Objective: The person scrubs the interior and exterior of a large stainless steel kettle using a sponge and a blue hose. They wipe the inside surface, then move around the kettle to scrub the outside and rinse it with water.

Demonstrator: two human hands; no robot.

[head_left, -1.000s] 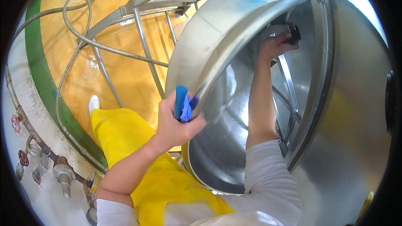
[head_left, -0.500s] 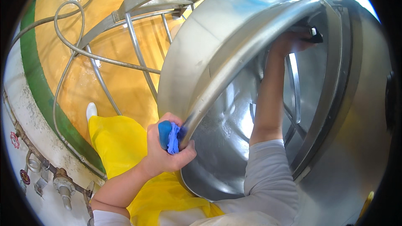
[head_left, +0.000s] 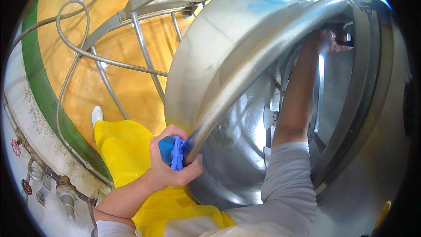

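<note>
A large shiny steel drum-shaped vessel (head_left: 193,57) with a wide opening stands before me. At the near end of its curved rim (head_left: 232,94), my left hand (head_left: 164,162) is closed, fingers above and thumb below. In its grip is a crumpled violet-blue cloth (head_left: 177,152) beside a smooth teal-blue rounded piece (head_left: 166,149); the cloth is against the rim. My right arm reaches through the opening to the far upper part of the interior. There my right hand (head_left: 328,41) is curled by a dark part near the inner wall; what it holds is blurred and partly hidden.
Metal bars and a perforated plate (head_left: 270,117) sit inside the vessel. Left of it are a steel frame (head_left: 141,48) and a looping hose (head_left: 85,22) over the wet orange floor (head_left: 57,74). Pipes with a valve (head_left: 66,191) run along the lower left.
My right hand has moved right and slightly deeper along the inner wall. The rim and inner bars have shifted a little. My left hand keeps its grip, with the teal piece slightly farther left.
</note>
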